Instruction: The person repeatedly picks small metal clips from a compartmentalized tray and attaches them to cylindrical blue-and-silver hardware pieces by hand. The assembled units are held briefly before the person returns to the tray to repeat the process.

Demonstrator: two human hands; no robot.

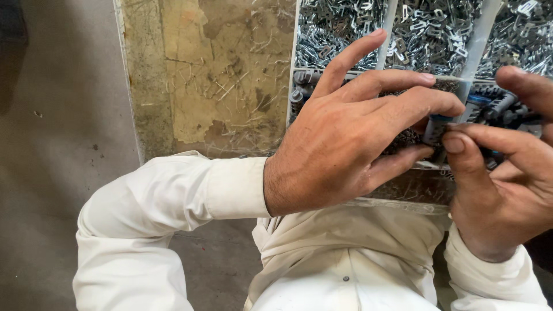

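Observation:
My left hand point(351, 132) reaches from the left over a divided parts tray point(383, 34), fingers spread, its fingertips meeting a small grey and blue plastic part point(436, 128). My right hand point(507, 173) comes in from the right, and its thumb and fingers pinch the same small part. Both hands hold it just above the tray's near compartments. Much of the part is hidden behind my fingers. White sleeves cover both forearms.
The tray's far compartments hold several small shiny metal clips point(334, 29). Grey and blue plastic pieces point(498, 106) fill a compartment at right. A scratched, worn tabletop point(219, 80) lies left of the tray, with grey floor point(57, 115) beyond its edge.

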